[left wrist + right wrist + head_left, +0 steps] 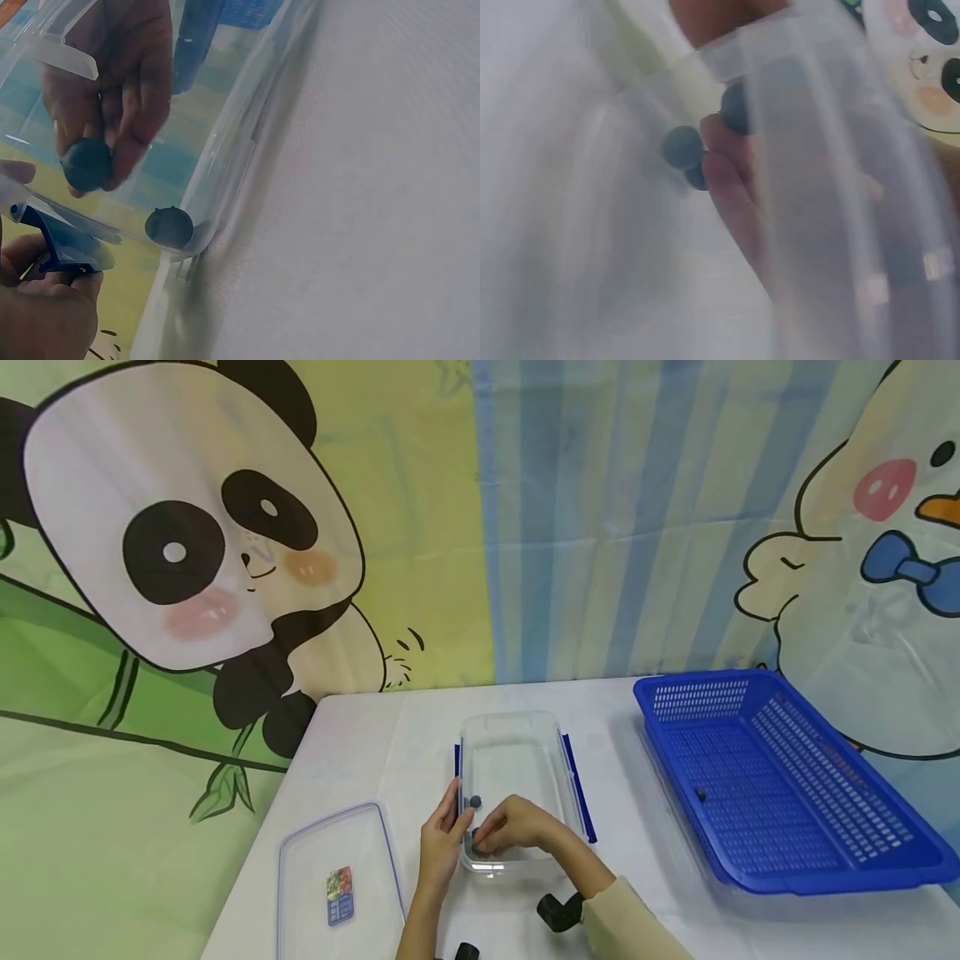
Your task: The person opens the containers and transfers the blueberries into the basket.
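A clear plastic food container [517, 764] with blue side latches stands lidless on the white table. At its left wall my left hand [442, 839] grips the rim, fingers outside; the left wrist view has these fingers around a blue latch [56, 236]. My right hand [513, 827] reaches into the near left corner and holds a blueberry [86, 165] at its fingertips, seen through the clear plastic. Another blueberry [169, 227] lies in the corner of the container. Through the hazy wall in the right wrist view, blueberries [682, 146] show beside the right fingertips [724, 176].
The clear lid [307, 877], with a coloured label, lies flat at the left. On the right stands a large blue perforated basket [757, 793] with a small dark round thing [700, 794] by its left wall. A patterned curtain [570, 527] hangs behind the table.
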Action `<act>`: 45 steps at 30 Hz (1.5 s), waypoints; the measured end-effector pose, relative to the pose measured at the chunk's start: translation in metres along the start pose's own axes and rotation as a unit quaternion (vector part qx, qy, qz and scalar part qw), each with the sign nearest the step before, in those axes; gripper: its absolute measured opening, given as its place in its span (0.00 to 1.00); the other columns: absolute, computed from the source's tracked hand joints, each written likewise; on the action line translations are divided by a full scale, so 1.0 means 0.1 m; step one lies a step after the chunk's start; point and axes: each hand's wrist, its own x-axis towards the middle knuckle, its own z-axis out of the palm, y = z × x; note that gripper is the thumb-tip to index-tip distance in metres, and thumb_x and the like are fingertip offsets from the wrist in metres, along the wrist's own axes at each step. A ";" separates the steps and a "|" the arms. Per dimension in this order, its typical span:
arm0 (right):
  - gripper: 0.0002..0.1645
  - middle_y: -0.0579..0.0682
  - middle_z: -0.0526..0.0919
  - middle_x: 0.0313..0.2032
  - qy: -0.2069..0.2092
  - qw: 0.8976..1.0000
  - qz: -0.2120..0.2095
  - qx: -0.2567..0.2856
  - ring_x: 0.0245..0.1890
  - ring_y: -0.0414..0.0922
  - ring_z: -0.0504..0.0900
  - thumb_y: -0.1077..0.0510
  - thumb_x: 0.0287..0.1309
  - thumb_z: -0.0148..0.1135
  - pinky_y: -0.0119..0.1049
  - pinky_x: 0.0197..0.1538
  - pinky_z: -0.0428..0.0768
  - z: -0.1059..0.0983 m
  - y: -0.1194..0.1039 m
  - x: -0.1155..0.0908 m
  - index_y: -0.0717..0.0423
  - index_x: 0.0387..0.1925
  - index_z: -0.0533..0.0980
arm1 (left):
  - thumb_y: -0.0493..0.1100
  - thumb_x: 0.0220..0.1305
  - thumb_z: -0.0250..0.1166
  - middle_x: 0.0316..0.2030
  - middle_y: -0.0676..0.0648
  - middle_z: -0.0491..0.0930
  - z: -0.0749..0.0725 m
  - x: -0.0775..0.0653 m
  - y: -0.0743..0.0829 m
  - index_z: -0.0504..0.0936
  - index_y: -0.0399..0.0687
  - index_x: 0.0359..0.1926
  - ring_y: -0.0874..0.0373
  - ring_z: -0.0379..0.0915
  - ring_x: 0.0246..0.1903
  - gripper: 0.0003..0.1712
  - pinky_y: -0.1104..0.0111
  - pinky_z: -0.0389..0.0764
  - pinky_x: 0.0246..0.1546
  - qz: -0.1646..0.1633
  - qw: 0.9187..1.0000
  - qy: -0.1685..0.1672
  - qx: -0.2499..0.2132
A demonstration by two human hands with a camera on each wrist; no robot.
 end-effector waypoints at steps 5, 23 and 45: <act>0.10 0.55 0.84 0.35 0.026 0.998 -0.054 0.036 0.32 0.46 0.83 0.66 0.53 0.63 0.38 0.39 0.83 -0.27 -0.11 -0.19 0.65 0.38 0.81 | 0.37 0.62 0.60 0.67 0.44 0.55 0.05 0.01 0.00 0.60 0.40 0.67 0.55 0.48 0.66 0.33 0.77 0.57 0.60 0.000 1.000 -0.004 0.015; 0.26 0.62 0.78 0.49 0.211 0.977 0.010 0.013 0.46 0.48 0.80 0.54 0.61 0.58 0.43 0.53 0.77 -1.88 0.23 -1.70 0.69 0.55 0.71 | 0.36 0.60 0.63 0.66 0.43 0.58 0.00 0.01 -0.01 0.63 0.41 0.65 0.53 0.51 0.65 0.32 0.77 0.60 0.58 0.009 0.999 0.011 0.036; 0.16 0.64 0.79 0.45 0.206 0.964 0.164 0.024 0.42 0.54 0.81 0.67 0.62 0.52 0.47 0.46 0.80 -2.09 0.93 -2.13 0.77 0.47 0.74 | 0.33 0.60 0.62 0.66 0.44 0.58 0.00 0.02 -0.01 0.63 0.38 0.65 0.54 0.51 0.65 0.32 0.78 0.60 0.59 0.002 1.000 0.013 0.004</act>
